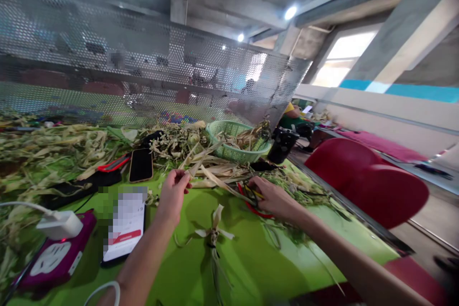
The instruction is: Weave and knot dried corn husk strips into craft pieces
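Note:
My left hand (174,193) pinches the end of a pale dried corn husk strip (196,166), which points up and away over the table. On the right, my right hand (267,195) has its fingers curled over a tool with red and yellow handles (255,209); its working end is hidden. Between and below my hands lies a small flower-like piece (214,233) with pale husk petals tied to a thin stem. More loose husk strips (222,172) lie just beyond both hands.
A green basket (238,154) with dried stalks stands at the back, near a black container (283,145). On the left are a dark phone (141,165), a lit phone (126,224), a purple power strip (53,260) and husk heaps. Red chairs (366,177) stand right.

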`<state>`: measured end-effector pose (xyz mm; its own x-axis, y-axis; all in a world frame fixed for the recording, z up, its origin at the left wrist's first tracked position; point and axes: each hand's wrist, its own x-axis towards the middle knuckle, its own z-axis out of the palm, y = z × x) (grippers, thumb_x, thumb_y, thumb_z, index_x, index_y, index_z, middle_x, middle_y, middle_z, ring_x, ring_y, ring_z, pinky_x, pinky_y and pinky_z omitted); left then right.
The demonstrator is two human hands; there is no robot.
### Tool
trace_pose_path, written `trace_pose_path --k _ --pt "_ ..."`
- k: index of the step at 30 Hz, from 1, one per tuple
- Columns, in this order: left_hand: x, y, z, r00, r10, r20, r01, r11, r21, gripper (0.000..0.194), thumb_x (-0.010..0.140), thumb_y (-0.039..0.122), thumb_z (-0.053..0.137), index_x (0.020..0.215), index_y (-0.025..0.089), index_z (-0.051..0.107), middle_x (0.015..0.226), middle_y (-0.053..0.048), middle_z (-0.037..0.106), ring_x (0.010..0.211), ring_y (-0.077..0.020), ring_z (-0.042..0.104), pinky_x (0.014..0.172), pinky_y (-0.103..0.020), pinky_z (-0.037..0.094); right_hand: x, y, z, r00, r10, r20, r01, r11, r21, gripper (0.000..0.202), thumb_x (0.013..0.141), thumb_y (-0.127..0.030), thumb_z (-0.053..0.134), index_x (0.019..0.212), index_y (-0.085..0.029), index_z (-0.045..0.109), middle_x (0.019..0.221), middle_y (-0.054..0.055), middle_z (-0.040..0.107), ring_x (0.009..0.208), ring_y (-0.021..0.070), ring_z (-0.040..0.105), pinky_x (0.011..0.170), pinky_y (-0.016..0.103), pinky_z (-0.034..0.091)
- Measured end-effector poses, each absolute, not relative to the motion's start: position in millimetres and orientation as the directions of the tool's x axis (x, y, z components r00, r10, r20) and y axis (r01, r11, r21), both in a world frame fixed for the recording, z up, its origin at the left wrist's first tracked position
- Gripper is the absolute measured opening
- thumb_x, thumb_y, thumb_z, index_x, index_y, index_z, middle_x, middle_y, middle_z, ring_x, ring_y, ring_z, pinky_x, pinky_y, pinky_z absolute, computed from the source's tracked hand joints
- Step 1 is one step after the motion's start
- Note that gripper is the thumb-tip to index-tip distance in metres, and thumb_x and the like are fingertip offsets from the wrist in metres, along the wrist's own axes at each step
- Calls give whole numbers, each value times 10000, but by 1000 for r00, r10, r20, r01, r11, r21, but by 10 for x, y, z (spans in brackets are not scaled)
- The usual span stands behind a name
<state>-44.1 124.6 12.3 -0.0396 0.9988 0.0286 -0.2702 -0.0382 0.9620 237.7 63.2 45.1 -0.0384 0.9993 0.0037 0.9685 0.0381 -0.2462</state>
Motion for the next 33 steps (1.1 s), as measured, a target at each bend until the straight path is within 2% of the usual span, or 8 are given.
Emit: trace_pose_path --k 4,7,11,17,23,26,29,33 --pt "-447 1250 153 -35 999 13 -303 -23 953 347 630 452 695 778 170 558 665 19 576 594 -124 549 560 -238 392 2463 648 537 -126 991 -55 860 81 -504 606 651 -103 512 1246 -212 510 1009 48 678 823 206 627 633 256 435" --pt "-447 1264 159 -45 999 -6 -319 -9 948 322 632 424 681 778 167 552 663 21 574 578 -118 544 539 -230 384 2554 668 601 -143 990 -10 882 123 -454 713 636 -131 537 1342 -208 477 1217 88 630 1023 268 617 816 332 482" --pt "-445 1279 155 -62 998 3 -327 -23 945 269 661 381 653 780 161 557 656 18 576 563 -112 536 523 -225 377 2580 695 648 -139 989 58 905 151 -398 805 625 -181 583 1413 -164 420 1414 130 476 1264 352 453 1060 446 350" --pt "-447 1285 160 -75 997 -22 -349 -5 937 237 666 353 664 760 164 557 642 16 574 570 -121 558 533 -232 388 2196 617 771 -244 968 -61 744 147 -652 734 782 -449 608 1426 -170 394 1362 127 515 1219 340 476 1048 434 376" --pt "-450 1318 172 -88 995 -43 -417 2 909 290 623 375 703 728 162 536 601 31 546 539 -113 543 504 -221 381 1900 566 799 -334 925 -182 596 58 -801 705 797 -590 535 1382 -205 452 1057 103 626 1018 289 572 943 396 439" --pt "-453 1316 196 -111 992 -59 -437 4 899 289 619 363 713 723 163 533 602 30 549 538 -113 546 499 -221 387 1787 621 767 -342 929 -138 581 94 -809 804 752 -593 596 1419 -187 404 1186 136 595 1177 325 497 1023 404 376" --pt "-449 1302 211 -118 991 -58 -466 -3 885 267 634 341 712 734 163 540 641 18 573 562 -121 568 515 -228 411 1655 684 743 -363 928 -89 600 159 -784 876 729 -563 644 1448 -151 360 1402 167 463 1351 351 322 1107 398 279" --pt "-432 1293 211 -105 992 -71 -517 6 856 224 653 294 689 748 159 538 664 10 580 588 -126 582 540 -236 441 1552 751 681 -445 891 -92 611 226 -759 837 770 -514 626 1468 -165 324 1474 144 396 1365 359 309 1127 450 242"
